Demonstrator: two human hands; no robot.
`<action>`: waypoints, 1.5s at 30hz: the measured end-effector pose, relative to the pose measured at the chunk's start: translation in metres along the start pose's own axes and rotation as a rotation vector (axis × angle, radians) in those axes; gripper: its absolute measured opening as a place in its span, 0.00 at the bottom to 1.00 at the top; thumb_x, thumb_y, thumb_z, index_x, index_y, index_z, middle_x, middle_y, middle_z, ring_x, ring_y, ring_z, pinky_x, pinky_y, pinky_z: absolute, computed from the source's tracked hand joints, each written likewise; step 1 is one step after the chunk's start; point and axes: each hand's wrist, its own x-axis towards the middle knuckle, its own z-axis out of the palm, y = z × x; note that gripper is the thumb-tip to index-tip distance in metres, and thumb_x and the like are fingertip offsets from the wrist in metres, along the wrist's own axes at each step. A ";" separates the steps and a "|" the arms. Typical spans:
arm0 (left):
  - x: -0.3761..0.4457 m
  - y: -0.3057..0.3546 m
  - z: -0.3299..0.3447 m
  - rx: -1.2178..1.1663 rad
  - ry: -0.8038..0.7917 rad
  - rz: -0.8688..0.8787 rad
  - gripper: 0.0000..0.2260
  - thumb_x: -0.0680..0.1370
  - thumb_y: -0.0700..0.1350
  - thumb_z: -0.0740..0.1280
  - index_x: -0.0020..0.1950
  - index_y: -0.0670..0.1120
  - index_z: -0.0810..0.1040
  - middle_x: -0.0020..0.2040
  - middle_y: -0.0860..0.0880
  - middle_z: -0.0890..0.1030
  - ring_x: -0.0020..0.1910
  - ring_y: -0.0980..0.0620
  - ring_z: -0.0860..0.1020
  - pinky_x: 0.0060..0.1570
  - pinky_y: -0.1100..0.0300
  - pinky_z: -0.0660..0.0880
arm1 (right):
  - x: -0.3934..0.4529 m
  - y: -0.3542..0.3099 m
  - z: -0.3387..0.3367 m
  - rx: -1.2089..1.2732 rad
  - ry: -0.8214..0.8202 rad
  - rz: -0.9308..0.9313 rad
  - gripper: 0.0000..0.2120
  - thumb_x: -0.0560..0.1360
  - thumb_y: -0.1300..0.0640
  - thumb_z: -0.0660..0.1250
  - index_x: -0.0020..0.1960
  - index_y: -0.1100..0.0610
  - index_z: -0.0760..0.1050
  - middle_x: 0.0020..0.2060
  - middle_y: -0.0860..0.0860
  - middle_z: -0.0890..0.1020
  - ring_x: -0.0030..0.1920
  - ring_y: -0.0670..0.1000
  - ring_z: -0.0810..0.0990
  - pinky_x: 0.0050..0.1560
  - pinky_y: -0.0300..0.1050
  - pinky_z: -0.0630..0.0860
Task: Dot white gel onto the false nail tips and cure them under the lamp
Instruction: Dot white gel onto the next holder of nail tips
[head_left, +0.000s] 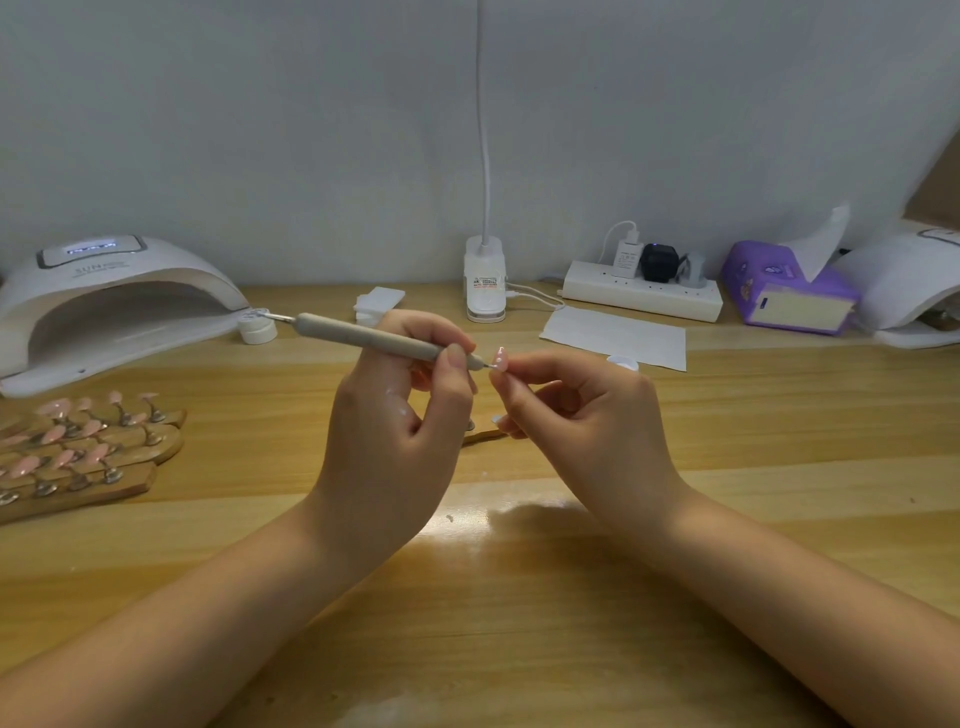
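Left hand: my left hand (395, 415) grips the grey pen-shaped dotting tool (374, 342) between thumb and fingers, its fine metal point touching the nail tip.
Right hand: my right hand (582, 415) pinches a small pink false nail tip (500, 358) by its stem, held up just beside my left thumb.
Left of my hands: wooden sticks carrying pink false nail tips (78, 441) lie on the wooden table (519, 597).
Beyond them: the white domed curing lamp (114, 301), with a small white gel pot (257, 328) beside its mouth.
Beyond my right hand: a white paper sheet (615, 338) and a purple tissue pack (784, 291).
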 end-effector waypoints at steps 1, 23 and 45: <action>0.000 0.000 0.000 -0.002 0.002 0.000 0.04 0.78 0.46 0.59 0.48 0.49 0.72 0.39 0.52 0.77 0.38 0.54 0.78 0.40 0.69 0.74 | 0.000 0.000 0.000 0.002 -0.001 0.005 0.07 0.74 0.59 0.70 0.51 0.50 0.80 0.39 0.46 0.84 0.36 0.47 0.84 0.37 0.46 0.82; 0.000 -0.001 -0.001 -0.017 0.010 0.021 0.03 0.79 0.45 0.59 0.49 0.51 0.71 0.38 0.52 0.77 0.38 0.56 0.78 0.39 0.70 0.73 | 0.000 -0.001 0.000 0.014 0.005 0.019 0.06 0.74 0.58 0.70 0.50 0.51 0.81 0.38 0.48 0.85 0.36 0.48 0.84 0.37 0.49 0.82; 0.000 -0.003 -0.002 -0.016 0.005 0.025 0.04 0.80 0.47 0.59 0.49 0.48 0.72 0.38 0.51 0.78 0.38 0.55 0.79 0.39 0.67 0.75 | -0.001 -0.001 0.000 0.009 -0.009 0.004 0.06 0.75 0.59 0.70 0.51 0.51 0.80 0.39 0.47 0.84 0.37 0.48 0.84 0.38 0.48 0.82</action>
